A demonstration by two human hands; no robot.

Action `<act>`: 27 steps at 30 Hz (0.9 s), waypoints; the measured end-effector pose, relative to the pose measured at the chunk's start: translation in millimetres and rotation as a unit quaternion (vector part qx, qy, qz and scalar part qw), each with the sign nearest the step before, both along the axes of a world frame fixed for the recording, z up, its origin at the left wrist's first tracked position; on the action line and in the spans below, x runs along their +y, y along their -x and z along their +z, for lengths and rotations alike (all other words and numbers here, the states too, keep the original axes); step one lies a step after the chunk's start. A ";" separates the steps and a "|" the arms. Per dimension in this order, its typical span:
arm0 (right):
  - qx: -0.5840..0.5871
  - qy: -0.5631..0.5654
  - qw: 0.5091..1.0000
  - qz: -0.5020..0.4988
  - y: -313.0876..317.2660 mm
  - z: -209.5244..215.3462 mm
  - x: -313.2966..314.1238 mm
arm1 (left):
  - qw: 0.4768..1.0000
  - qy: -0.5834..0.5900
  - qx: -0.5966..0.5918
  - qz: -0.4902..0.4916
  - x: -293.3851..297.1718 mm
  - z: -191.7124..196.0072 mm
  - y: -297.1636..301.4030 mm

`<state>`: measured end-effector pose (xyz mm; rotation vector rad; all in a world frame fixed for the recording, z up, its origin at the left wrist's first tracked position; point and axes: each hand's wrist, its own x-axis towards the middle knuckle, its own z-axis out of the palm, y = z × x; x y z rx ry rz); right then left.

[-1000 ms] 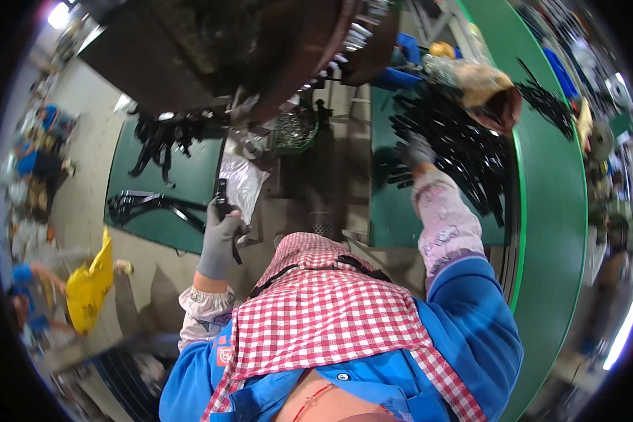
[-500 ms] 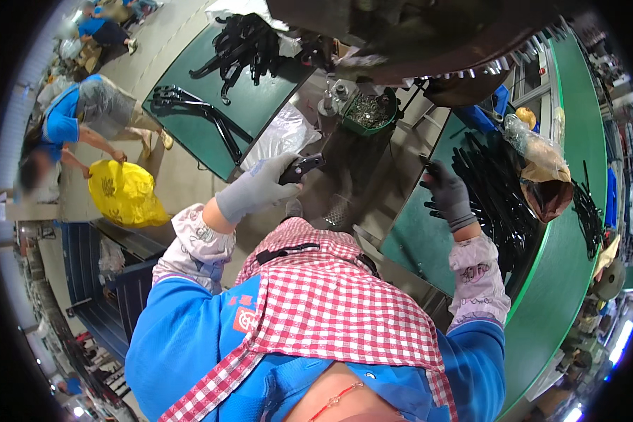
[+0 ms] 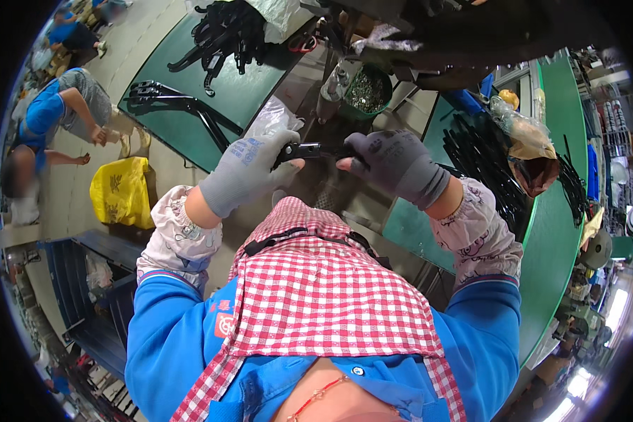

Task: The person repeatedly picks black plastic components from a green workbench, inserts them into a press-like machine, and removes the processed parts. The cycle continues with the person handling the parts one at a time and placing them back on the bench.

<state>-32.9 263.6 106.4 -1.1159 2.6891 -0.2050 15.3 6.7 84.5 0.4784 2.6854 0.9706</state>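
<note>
Both my hands wear grey gloves and meet in front of my apron. My left hand (image 3: pixel 246 169) is closed round a black fitting (image 3: pixel 304 150) with a shiny slotted end pointing right. Closed on a dark piece (image 3: pixel 340 150), my right hand (image 3: pixel 399 167) brings it end to end with the fitting. Most of that piece is hidden by my fingers, and I cannot tell whether the two are joined. Beyond my right hand lies a pile of long black strips (image 3: pixel 475 158) on a green table.
On the left green table (image 3: pixel 165 123) are curved black parts (image 3: pixel 228 35) and several long black bars (image 3: pixel 179 102). A green bin of small metal pieces (image 3: pixel 368 91) stands by a dark machine (image 3: pixel 471 42). At the left a person bends near a yellow bag (image 3: pixel 122 191).
My right hand has moved left from the strips to meet my left hand, bringing a dark piece. The person at the left has let go of the yellow bag.
</note>
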 end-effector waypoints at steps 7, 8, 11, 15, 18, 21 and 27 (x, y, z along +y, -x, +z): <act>-0.030 -0.060 0.998 -0.005 22.8 -6.8 -39.2 | 0.962 0.159 0.185 -0.125 -16.1 -3.6 46.2; -0.042 -0.071 0.996 -0.034 25.6 -4.9 -45.7 | 0.957 0.174 0.187 -0.139 -20.6 -3.9 53.9; -0.056 -0.092 0.989 -0.103 34.2 3.7 -61.1 | 0.952 0.124 0.234 -0.152 -29.8 -14.0 85.3; -0.061 -0.078 0.985 -0.143 48.9 -4.8 -63.8 | 0.932 0.141 0.245 -0.228 -33.1 -5.0 119.5; -0.092 -0.063 0.976 -0.185 54.7 -0.5 -65.1 | 0.910 0.196 0.252 -0.265 -27.5 0.9 141.6; -0.010 -0.053 0.974 -0.220 60.9 -5.6 -61.0 | 0.906 0.135 0.285 -0.281 -25.0 9.3 164.8; 0.218 0.068 0.957 -0.177 74.0 -29.0 -40.6 | 0.891 0.088 0.329 -0.301 -11.5 8.6 201.1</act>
